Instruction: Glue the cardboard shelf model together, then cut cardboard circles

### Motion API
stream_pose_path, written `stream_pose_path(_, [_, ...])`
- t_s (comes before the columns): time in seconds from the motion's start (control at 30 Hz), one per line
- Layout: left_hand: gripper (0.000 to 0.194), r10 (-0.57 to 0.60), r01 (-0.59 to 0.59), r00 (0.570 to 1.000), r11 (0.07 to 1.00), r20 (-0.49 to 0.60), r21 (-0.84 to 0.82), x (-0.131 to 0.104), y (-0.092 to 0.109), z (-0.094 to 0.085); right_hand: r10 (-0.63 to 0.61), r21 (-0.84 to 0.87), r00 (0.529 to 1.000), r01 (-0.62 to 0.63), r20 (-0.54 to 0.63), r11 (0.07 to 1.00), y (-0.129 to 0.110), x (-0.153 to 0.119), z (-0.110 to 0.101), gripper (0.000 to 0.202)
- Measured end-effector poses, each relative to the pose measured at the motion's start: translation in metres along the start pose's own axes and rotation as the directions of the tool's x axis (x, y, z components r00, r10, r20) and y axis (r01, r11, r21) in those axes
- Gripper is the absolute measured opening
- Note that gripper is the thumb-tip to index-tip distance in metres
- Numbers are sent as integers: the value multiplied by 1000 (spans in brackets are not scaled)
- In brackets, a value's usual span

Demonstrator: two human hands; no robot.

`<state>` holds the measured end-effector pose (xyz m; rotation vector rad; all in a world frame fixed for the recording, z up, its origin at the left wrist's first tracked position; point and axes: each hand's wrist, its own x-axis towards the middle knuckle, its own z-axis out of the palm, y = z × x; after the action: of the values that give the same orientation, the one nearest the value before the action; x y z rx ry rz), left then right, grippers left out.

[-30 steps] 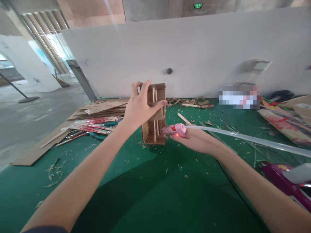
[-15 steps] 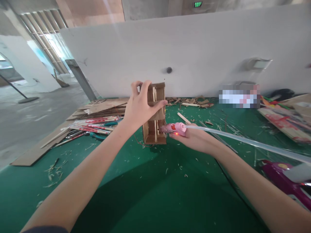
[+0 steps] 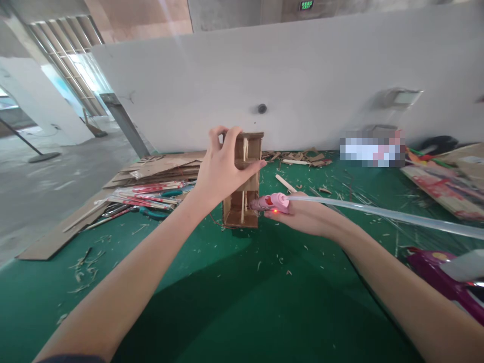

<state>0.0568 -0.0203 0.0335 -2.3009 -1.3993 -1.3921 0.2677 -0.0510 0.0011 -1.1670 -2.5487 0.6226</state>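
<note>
At the left we have flat cardboard sheets (image 3: pixel 166 164) and, overlapping them, packets of red-and-white sticks (image 3: pixel 151 195). Next, our left hand (image 3: pixel 225 166) is clamped on the open cardboard box (image 3: pixel 249 182), which stands on end at the middle of the green table (image 3: pixel 234 302), thin wooden sticks (image 3: pixel 243 207) running upright inside. At its lower right we aim the pink glue gun (image 3: pixel 277 201), our right hand (image 3: pixel 308 217) wrapped around it; we cannot tell whether the nozzle touches. A clear glue stick (image 3: pixel 370 205) trails from its back to the right.
</note>
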Motion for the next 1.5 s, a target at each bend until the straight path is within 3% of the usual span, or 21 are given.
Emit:
stream_pose_path(0.2, [58, -12, 12, 1000, 999, 1, -53, 0, -4, -2, 17, 29, 1000, -17, 0, 999, 11, 1, 1, 35])
stream_pose_path(0.47, [53, -81, 73, 995, 990, -57, -122, 9, -9, -4, -61, 112, 998, 62, -13, 992, 4, -9, -11, 38])
stream_pose_path(0.7, [52, -150, 133, 987, 966, -62, -221, 11, -39, 9, 44, -81, 995, -51, -84, 995, 4, -13, -15, 36])
stream_pose_path(0.87, [54, -184, 164, 981, 954, -61, -252, 11, -56, 15, 66, -105, 990, -79, -122, 991, -1, -11, -11, 35])
stream_pose_path(1.5, [52, -230, 207, 972, 925, -37, -318, 12, -49, 10, 4, -69, 996, -10, -92, 998, -7, -8, -10, 30])
